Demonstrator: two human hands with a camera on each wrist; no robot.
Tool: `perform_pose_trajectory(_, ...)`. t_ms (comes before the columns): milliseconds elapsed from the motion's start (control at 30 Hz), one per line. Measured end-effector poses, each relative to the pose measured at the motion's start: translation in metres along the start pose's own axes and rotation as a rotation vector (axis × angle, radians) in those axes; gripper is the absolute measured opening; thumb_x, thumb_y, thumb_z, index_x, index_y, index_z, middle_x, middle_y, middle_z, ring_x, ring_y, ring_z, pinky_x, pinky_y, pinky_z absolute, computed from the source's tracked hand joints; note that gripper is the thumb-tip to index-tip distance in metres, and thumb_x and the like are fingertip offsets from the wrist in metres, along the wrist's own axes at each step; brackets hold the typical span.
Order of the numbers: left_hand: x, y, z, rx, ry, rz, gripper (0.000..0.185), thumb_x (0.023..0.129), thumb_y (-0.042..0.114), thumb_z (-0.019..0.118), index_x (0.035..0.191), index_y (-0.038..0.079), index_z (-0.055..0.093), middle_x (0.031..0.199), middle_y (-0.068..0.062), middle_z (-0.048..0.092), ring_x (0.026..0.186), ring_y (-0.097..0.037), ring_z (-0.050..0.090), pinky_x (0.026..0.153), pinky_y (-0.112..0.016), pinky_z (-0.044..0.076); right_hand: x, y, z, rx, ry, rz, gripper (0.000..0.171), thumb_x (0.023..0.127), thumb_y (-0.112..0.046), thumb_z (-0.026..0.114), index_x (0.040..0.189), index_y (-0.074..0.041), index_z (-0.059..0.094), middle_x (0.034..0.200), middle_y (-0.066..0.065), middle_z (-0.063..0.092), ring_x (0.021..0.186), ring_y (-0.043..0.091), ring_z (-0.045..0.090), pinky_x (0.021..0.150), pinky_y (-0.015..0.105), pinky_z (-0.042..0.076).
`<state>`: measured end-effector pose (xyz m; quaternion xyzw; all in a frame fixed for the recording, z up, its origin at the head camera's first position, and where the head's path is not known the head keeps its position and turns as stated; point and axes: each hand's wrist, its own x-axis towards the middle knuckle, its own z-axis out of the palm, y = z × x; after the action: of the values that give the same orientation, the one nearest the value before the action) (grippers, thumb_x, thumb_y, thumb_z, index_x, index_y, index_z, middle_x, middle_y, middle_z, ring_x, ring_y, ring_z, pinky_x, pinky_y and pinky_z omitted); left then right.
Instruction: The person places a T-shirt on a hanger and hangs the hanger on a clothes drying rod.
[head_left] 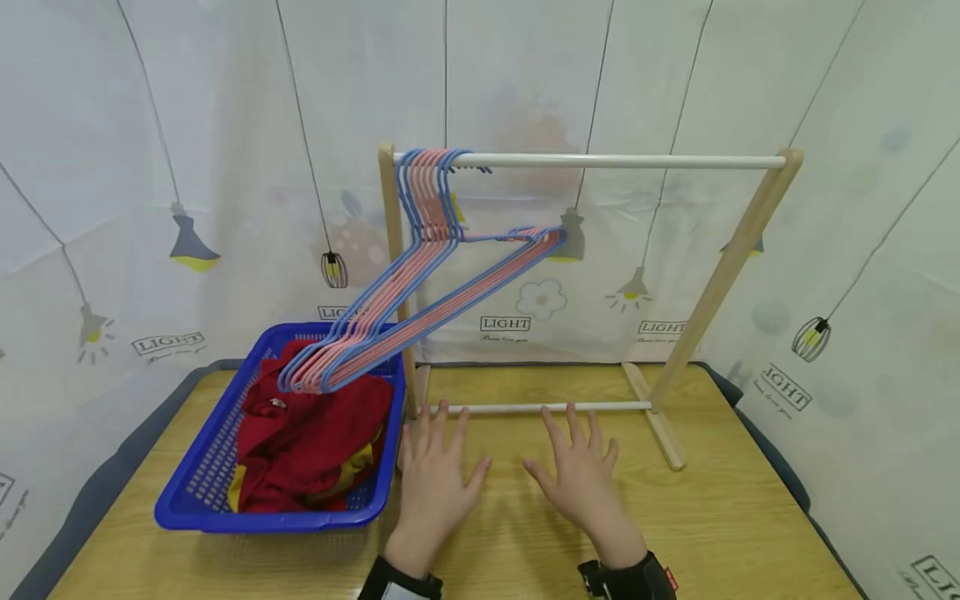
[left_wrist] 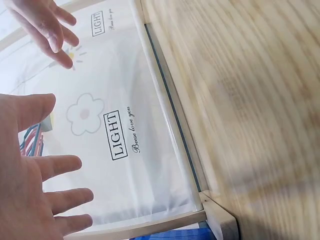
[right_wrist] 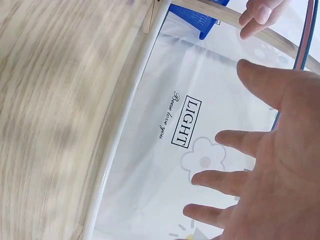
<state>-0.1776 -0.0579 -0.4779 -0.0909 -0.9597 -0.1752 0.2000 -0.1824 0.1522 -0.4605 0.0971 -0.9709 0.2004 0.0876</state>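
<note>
In the head view my left hand (head_left: 435, 483) is held palm down over the table, fingers spread, just right of the blue basket (head_left: 172, 492). My right hand (head_left: 581, 483) is spread the same way, a short distance to its right. Neither holds anything. Both sets of fingertips overlap the rack's lower white bar (head_left: 517, 408) in this view. Red and yellow cloth (head_left: 315, 442) lies heaped in the basket. Several blue and pink hangers (head_left: 431, 250) hang bunched at the left end of the rack's upper bar (head_left: 600, 161), their lower ends above the basket.
The wooden rack's right upright (head_left: 727, 275) leans outward and stands on a foot (head_left: 656, 425) on the wood-grain table (head_left: 735, 517). A pale printed cloth (head_left: 262, 108) forms the backdrop behind the table and at both sides.
</note>
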Motion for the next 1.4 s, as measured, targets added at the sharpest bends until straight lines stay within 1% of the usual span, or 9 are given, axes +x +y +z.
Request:
perform_pose_trajectory(267, -0.002, 0.002, -0.004, -0.007, 0.003, -0.005, 0.067, 0.095, 0.045, 0.071, 0.151, 0.012, 0.056, 0.162, -0.023, 0.048, 0.155, -0.049, 0.037, 0.123, -0.070, 0.032, -0.001, -0.002, -0.006, -0.001, 0.006, 0.016, 0.076, 0.101, -0.038, 0.069, 0.161, -0.004, 0.037, 0.162, 0.036, 0.037, 0.148, 0.064, 0.033, 0.108, 0.085, 0.034)
perform_pose_trajectory(367, -0.002, 0.003, -0.004, -0.022, -0.001, -0.008, 0.067, 0.096, 0.044, 0.070, 0.152, 0.012, 0.055, 0.162, -0.024, 0.047, 0.155, -0.049, 0.037, 0.123, -0.070, 0.032, -0.001, -0.001, -0.008, -0.020, 0.041, 0.004, 0.072, 0.101, -0.036, 0.069, 0.159, -0.004, 0.042, 0.155, 0.035, 0.048, 0.140, 0.062, 0.046, 0.104, 0.079, 0.044)
perform_pose_trajectory(533, -0.001, 0.003, -0.005, -0.050, 0.019, -0.005, 0.064, 0.096, 0.039, 0.071, 0.151, 0.010, 0.055, 0.160, -0.026, 0.048, 0.155, -0.050, 0.037, 0.122, -0.070, 0.034, 0.001, -0.007, -0.015, -0.007, 0.096, -0.025, 0.053, 0.102, -0.034, 0.069, 0.141, 0.000, 0.061, 0.125, 0.026, 0.073, 0.104, 0.044, 0.074, 0.082, 0.056, 0.062)
perform_pose_trajectory(700, -0.001, 0.004, -0.006, -0.034, 0.038, 0.013, 0.062, 0.096, 0.037, 0.073, 0.149, 0.008, 0.058, 0.156, -0.025, 0.053, 0.150, -0.048, 0.045, 0.117, -0.066, 0.042, 0.011, -0.031, -0.022, 0.115, 0.104, 0.035, 0.038, 0.105, -0.034, 0.064, 0.124, -0.003, 0.073, 0.107, 0.016, 0.080, 0.088, 0.029, 0.078, 0.073, 0.044, 0.062)
perform_pose_trajectory(867, -0.003, 0.006, -0.007, -0.035, 0.056, 0.027, 0.059, 0.095, 0.034, 0.076, 0.145, 0.006, 0.061, 0.150, -0.025, 0.058, 0.142, -0.047, 0.054, 0.111, -0.063, 0.049, 0.031, -0.062, -0.035, 0.208, 0.210, 0.041, 0.035, 0.106, -0.035, 0.062, 0.112, -0.004, 0.078, 0.093, 0.011, 0.081, 0.080, 0.024, 0.077, 0.067, 0.039, 0.061)
perform_pose_trajectory(967, -0.005, 0.006, -0.008, -0.074, 0.106, 0.045, 0.053, 0.093, 0.025, 0.079, 0.139, 0.003, 0.064, 0.142, -0.026, 0.063, 0.134, -0.047, 0.059, 0.106, -0.063, 0.052, 0.045, -0.079, -0.048, 0.257, 0.223, 0.011, 0.036, 0.106, -0.038, 0.061, 0.111, -0.006, 0.078, 0.090, 0.008, 0.081, 0.079, 0.023, 0.076, 0.069, 0.039, 0.061)
perform_pose_trajectory(1067, -0.011, 0.004, -0.008, -0.102, 0.187, 0.082, 0.043, 0.089, 0.014, 0.082, 0.127, -0.001, 0.070, 0.128, -0.024, 0.068, 0.121, -0.043, 0.063, 0.099, -0.057, 0.055, 0.058, -0.095, -0.059, 0.353, 0.183, -0.006, 0.034, 0.107, -0.038, 0.060, 0.115, -0.009, 0.077, 0.091, 0.005, 0.081, 0.080, 0.021, 0.075, 0.071, 0.036, 0.059)
perform_pose_trajectory(1300, -0.024, -0.004, -0.019, -0.030, 0.383, 0.145, 0.021, 0.080, 0.005, 0.084, 0.099, 0.002, 0.077, 0.101, -0.014, 0.070, 0.097, -0.032, 0.063, 0.078, -0.045, 0.052, 0.088, -0.127, -0.077, 0.524, 0.116, -0.043, 0.035, 0.108, -0.038, 0.058, 0.120, -0.010, 0.075, 0.091, 0.005, 0.081, 0.080, 0.021, 0.075, 0.064, 0.027, 0.052)
perform_pose_trajectory(1400, -0.027, -0.007, -0.027, -0.039, 0.429, 0.151, 0.017, 0.077, 0.000, 0.083, 0.093, 0.002, 0.076, 0.096, -0.012, 0.068, 0.093, -0.030, 0.062, 0.075, -0.044, 0.050, 0.099, -0.138, -0.083, 0.547, 0.112, -0.073, 0.035, 0.108, -0.038, 0.058, 0.119, -0.010, 0.075, 0.091, 0.006, 0.080, 0.080, 0.023, 0.074, 0.060, 0.025, 0.049)
